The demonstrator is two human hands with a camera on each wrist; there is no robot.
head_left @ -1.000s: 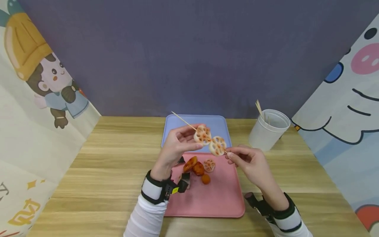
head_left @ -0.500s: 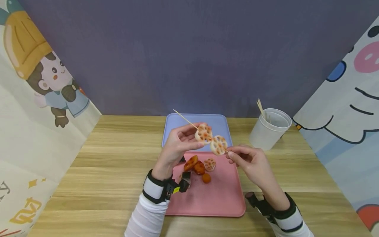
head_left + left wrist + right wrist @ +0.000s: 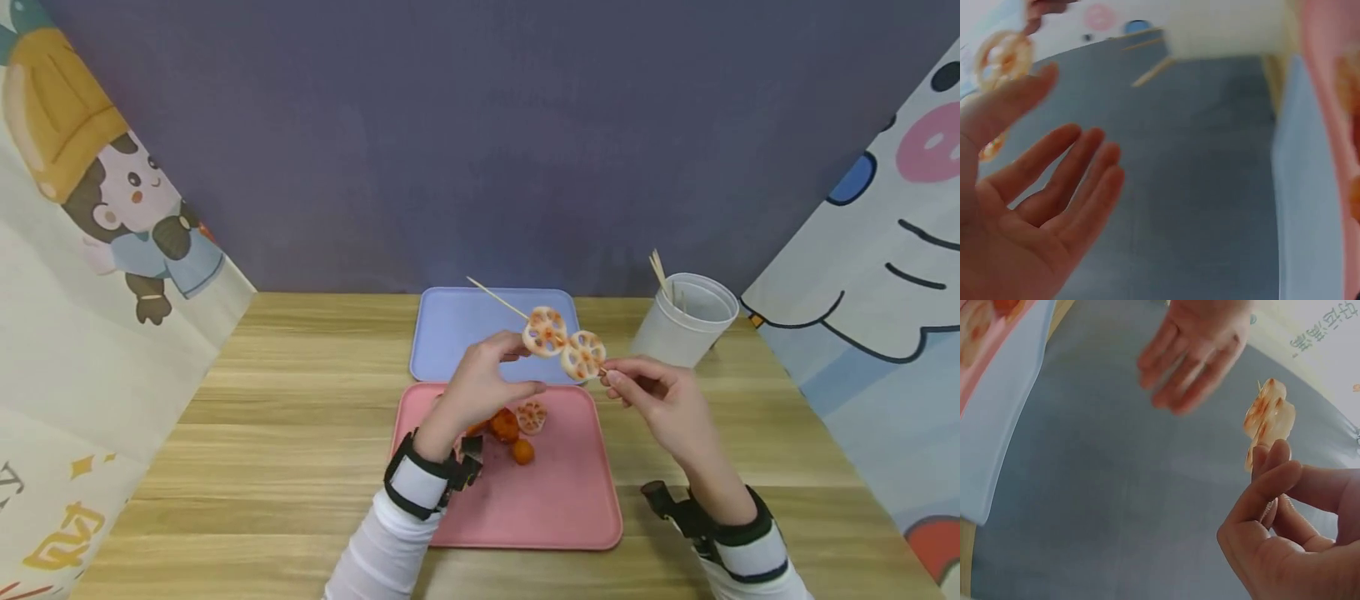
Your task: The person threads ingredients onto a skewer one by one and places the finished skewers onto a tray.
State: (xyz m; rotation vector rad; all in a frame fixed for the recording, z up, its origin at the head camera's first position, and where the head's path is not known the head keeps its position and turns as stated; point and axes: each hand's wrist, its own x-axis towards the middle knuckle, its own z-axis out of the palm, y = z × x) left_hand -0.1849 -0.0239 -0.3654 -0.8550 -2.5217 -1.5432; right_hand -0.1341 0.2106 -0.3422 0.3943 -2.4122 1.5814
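Two white lotus root slices with reddish spots sit side by side on a thin bamboo stick, forming a lotus root skewer (image 3: 545,332) held up above the trays. My right hand (image 3: 663,404) pinches the short end of its stick between thumb and fingertips, as the right wrist view also shows. The bare long end of the stick points up and to the left. Just left of the slices is my left hand (image 3: 483,383), its thumb and fingers spread apart with nothing between them. In the left wrist view the left hand (image 3: 1041,206) has loosely extended fingers.
Below the hands lies a pink tray (image 3: 540,508) with another lotus slice (image 3: 531,417), reddish-brown sauced pieces (image 3: 504,425) and an orange ball (image 3: 522,452). Behind it is a blue tray (image 3: 442,333). A white bucket (image 3: 671,337) with several sticks stands at the right, near the wall.
My left hand has let go of the lotus root skewer and its fingers have spread. The right hand has carried the skewer slightly right and up; the left hand has also shifted right.
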